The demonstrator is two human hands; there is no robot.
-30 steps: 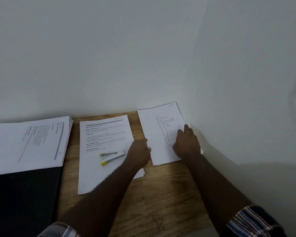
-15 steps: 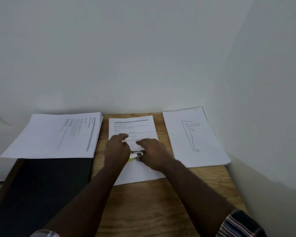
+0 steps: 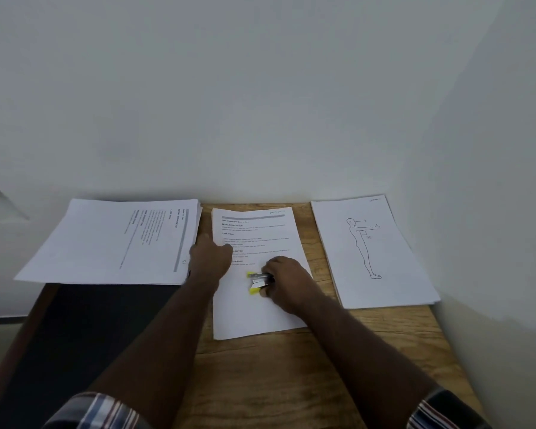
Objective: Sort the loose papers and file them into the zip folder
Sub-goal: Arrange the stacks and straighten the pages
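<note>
Three paper piles lie on the wooden desk (image 3: 291, 366). A thick left stack (image 3: 112, 243) of text pages rests partly on the black zip folder (image 3: 84, 335). In the middle is a printed text sheet (image 3: 254, 314). At the right lies a pile topped by a drawing of a standing figure (image 3: 369, 249). My right hand (image 3: 287, 283) grips a small silver and yellow stapler (image 3: 257, 281) on the middle sheet. My left hand (image 3: 209, 257) lies with fingers extended at that sheet's left edge, beside the left stack.
White walls close the desk at the back and on the right. The desk's bare wood shows in front of the papers. A dark edge and a pale ledge appear at the far left.
Both hands left the figure pile and came to the middle sheet. My right hand took hold of the stapler. The view shifted, bringing the left stack and folder further in.
</note>
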